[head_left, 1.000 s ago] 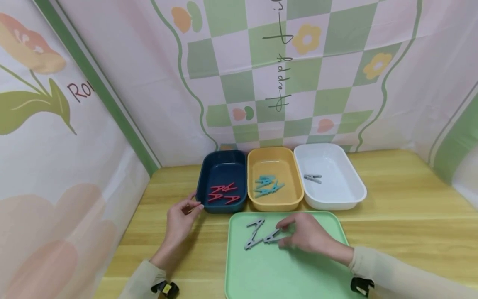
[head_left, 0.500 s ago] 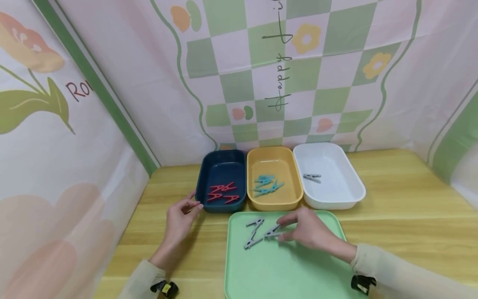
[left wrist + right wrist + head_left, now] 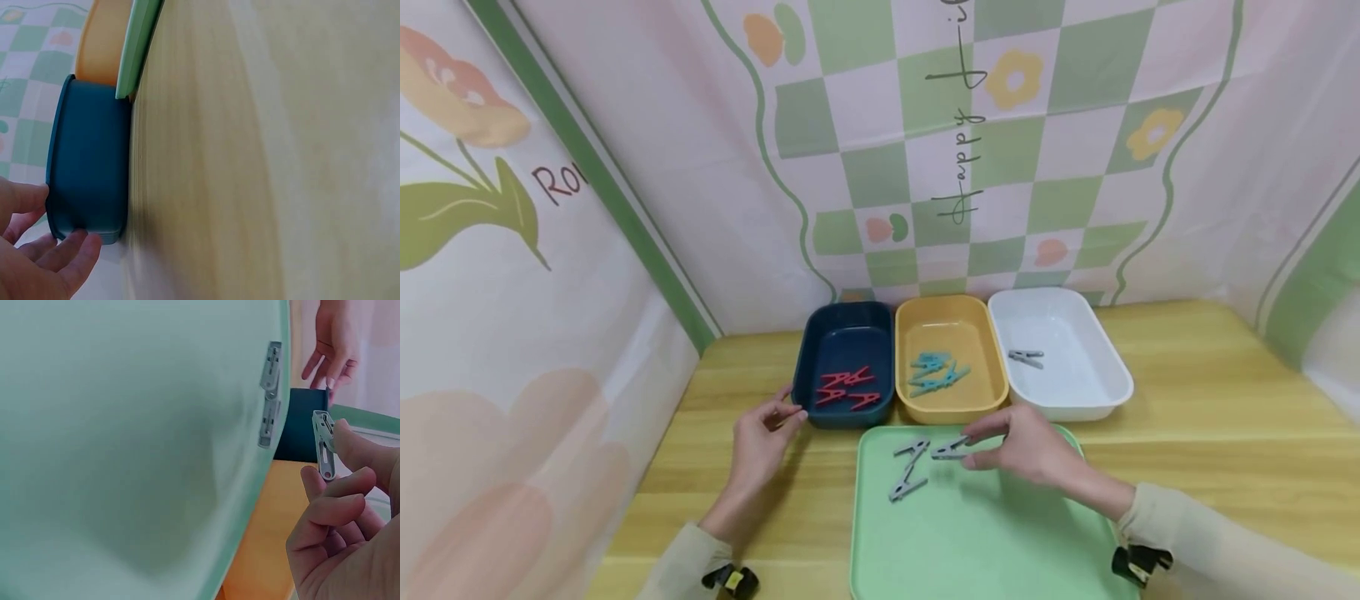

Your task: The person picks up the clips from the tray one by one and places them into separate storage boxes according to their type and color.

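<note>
My right hand (image 3: pixel 1030 450) pinches a grey clothespin (image 3: pixel 949 449) by its open end, between thumb and fingertips, raised over the back of the green tray (image 3: pixel 977 550). In the right wrist view that clothespin (image 3: pixel 324 445) is clear of the tray. Two more grey clothespins (image 3: pixel 906 483) lie end to end on the tray's left side. My left hand (image 3: pixel 762 442) holds the near-left corner of the dark blue bin (image 3: pixel 842 419); in the left wrist view the thumb is at the rim and the fingers (image 3: pixel 84 262) touch the outer wall.
Several red clothespins (image 3: pixel 844 379) lie in the blue bin. Beside it, a yellow bin (image 3: pixel 951 414) has several turquoise clothespins (image 3: pixel 942 385). The white bin (image 3: pixel 1093 392) on the right contains a grey clothespin (image 3: pixel 1026 357). A patterned cloth (image 3: pixel 865 125) hangs behind the wooden table (image 3: pixel 1210 417).
My right hand has lifted the grey clothespin off the tray and moved it toward the bins. The left hand has stayed at the blue bin's corner.
</note>
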